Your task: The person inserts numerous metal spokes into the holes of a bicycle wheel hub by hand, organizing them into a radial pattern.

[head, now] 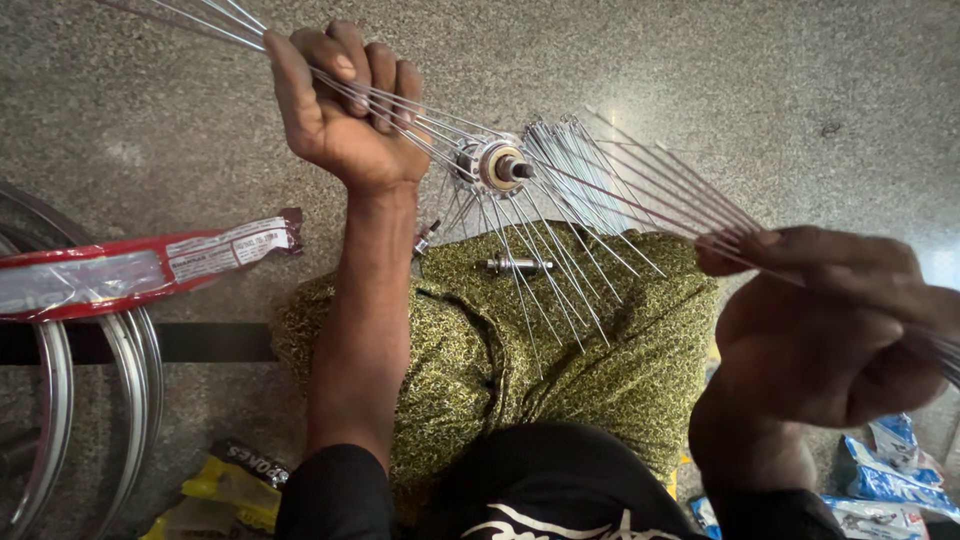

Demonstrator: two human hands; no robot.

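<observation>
Gripping thin silver metal spokes on either side of a round steel wheel hub, the left hand is fisted tight, the right hand pinches closed.

Floor's wide open top right; spokes fan off the hub mid-frame, and steel rims plus a red packet crowd the left edge.

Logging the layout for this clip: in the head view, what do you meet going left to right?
Wheel rim → red packet → left hand gripping spokes → hub → right hand gripping spokes → blue packets.
</observation>
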